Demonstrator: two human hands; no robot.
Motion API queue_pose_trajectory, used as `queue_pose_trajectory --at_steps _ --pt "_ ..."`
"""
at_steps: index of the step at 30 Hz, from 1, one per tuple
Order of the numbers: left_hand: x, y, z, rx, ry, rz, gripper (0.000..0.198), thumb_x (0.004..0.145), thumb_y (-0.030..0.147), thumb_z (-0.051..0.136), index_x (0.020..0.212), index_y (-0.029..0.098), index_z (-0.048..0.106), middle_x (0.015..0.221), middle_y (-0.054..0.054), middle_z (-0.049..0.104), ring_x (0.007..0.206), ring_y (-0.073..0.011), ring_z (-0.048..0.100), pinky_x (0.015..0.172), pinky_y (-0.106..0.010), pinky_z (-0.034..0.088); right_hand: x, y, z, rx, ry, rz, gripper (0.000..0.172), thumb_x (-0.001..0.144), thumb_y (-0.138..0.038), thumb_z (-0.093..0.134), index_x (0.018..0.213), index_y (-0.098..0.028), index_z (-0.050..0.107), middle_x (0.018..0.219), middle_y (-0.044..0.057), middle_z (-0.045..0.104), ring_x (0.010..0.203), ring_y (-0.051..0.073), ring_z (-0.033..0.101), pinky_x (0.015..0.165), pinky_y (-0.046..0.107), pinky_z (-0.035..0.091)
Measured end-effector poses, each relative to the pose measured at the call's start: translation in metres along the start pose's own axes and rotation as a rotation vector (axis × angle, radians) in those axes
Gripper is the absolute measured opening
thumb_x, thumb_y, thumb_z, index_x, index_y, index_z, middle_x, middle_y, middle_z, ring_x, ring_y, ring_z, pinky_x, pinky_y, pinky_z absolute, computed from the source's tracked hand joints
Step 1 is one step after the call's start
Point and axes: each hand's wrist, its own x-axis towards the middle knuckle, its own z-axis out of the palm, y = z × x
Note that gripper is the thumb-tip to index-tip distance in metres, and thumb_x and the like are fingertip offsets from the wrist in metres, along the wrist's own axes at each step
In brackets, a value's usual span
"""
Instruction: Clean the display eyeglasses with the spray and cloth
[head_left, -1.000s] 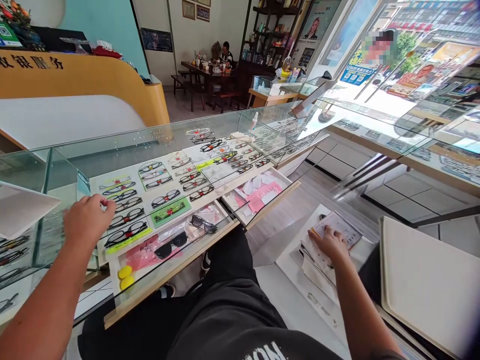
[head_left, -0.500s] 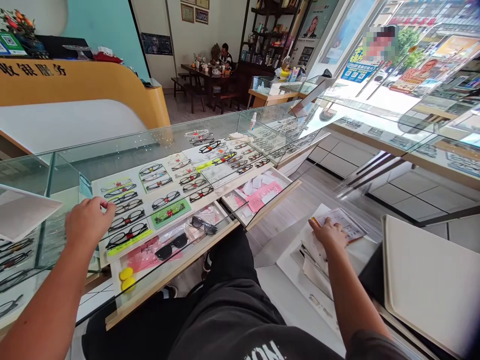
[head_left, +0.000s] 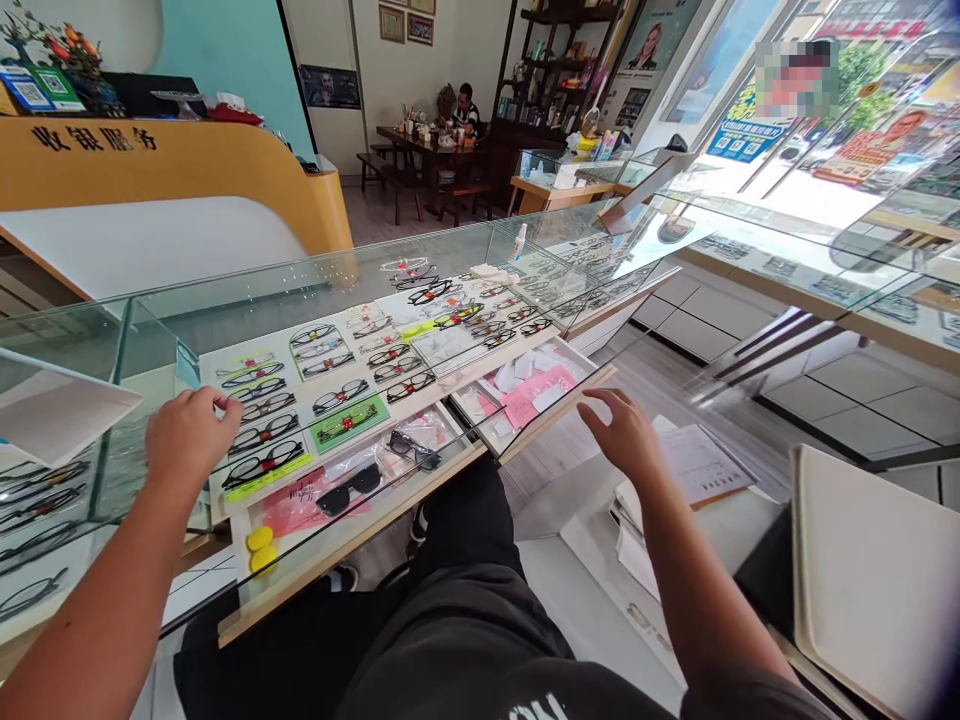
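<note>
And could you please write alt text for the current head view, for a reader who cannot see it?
A person's left hand, fingers curled, is near rows of eyeglasses in a glass display counter; the right hand, fingers parted and empty, is near an open drawer with pink sheets. Sunglasses lie in another open drawer.

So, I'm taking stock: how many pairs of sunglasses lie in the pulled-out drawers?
2, both in the left drawer: a black pair and another pair to its right. More may be hidden.

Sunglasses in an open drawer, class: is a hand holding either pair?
No, both pairs of sunglasses lie in the drawer, apart from the left hand and right hand.
</note>
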Motion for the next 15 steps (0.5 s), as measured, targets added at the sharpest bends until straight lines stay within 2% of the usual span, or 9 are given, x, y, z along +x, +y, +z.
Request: queue_pose_trajectory --at_steps 2,4,6,8,10,12,15 --pt "0.000 0.000 0.000 -0.001 0.012 0.000 0.054 0.107 0.049 0.027 0.112 0.018 0.070 0.121 -0.021 0.077 0.115 -0.0389 0.073 0.086 -0.043 0.050 0.019 -0.049 0.002 0.131 -0.107 -0.312 0.052 0.115 -0.055 0.044 0.143 -0.025 0.076 0.149 0.016 0.075 0.140 0.036 0.069 0.124 0.056 0.051" --pt "-0.001 0.000 0.001 -0.010 0.018 -0.003 0.050 0.107 0.048 0.030 0.111 0.019 0.070 0.122 -0.020 0.078 0.115 -0.0380 0.072 0.086 -0.042 0.049 0.038 -0.098 0.016 0.169 -0.344 -0.613 0.049 0.118 -0.051 0.044 0.146 -0.026 0.076 0.155 0.014 0.074 0.147 0.033 0.067 0.127 0.053 0.051" --pt "-0.001 0.001 0.001 -0.017 0.021 -0.005 0.047 0.108 0.046 0.032 0.110 0.019 0.070 0.122 -0.019 0.078 0.115 -0.0369 0.072 0.086 -0.042 0.048 0.059 -0.142 0.040 0.092 -0.563 -0.825 0.048 0.118 -0.045 0.045 0.151 -0.023 0.073 0.163 0.014 0.069 0.152 0.031 0.064 0.129 0.050 0.050" --pt "-0.003 0.001 0.000 -0.023 0.024 -0.005 0.044 0.108 0.044 0.034 0.110 0.018 0.071 0.122 -0.019 0.077 0.114 -0.0354 0.072 0.086 -0.042 0.047 0.079 -0.178 0.072 -0.107 -0.663 -0.914 0.048 0.119 -0.038 0.045 0.154 -0.018 0.070 0.169 0.016 0.064 0.157 0.029 0.060 0.132 0.047 0.047" --pt "-0.004 0.001 0.000 -0.036 0.030 -0.011 0.042 0.107 0.042 0.037 0.111 0.018 0.071 0.122 -0.019 0.077 0.113 -0.0338 0.071 0.085 -0.041 0.046 0.100 -0.205 0.105 -0.275 -0.701 -0.932 0.042 0.117 -0.033 0.053 0.146 -0.014 0.074 0.163 0.019 0.068 0.152 0.031 0.064 0.130 0.047 0.049" --pt "-0.004 0.001 0.001 -0.061 0.040 -0.015 0.041 0.107 0.042 0.039 0.111 0.017 0.072 0.122 -0.019 0.077 0.112 -0.0331 0.070 0.084 -0.041 0.045 0.121 -0.226 0.134 -0.344 -0.700 -0.928 0.036 0.110 -0.030 0.066 0.138 -0.011 0.078 0.154 0.023 0.073 0.143 0.036 0.069 0.123 0.050 0.054" --pt "-0.003 -0.001 0.005 -0.127 0.053 -0.018 0.039 0.106 0.042 0.042 0.109 0.018 0.072 0.119 -0.019 0.077 0.111 -0.0341 0.070 0.082 -0.041 0.043 0.149 -0.246 0.169 -0.411 -0.648 -0.937 0.035 0.102 -0.026 0.075 0.133 -0.011 0.080 0.161 0.024 0.066 0.150 0.042 0.059 0.121 0.055 0.054"
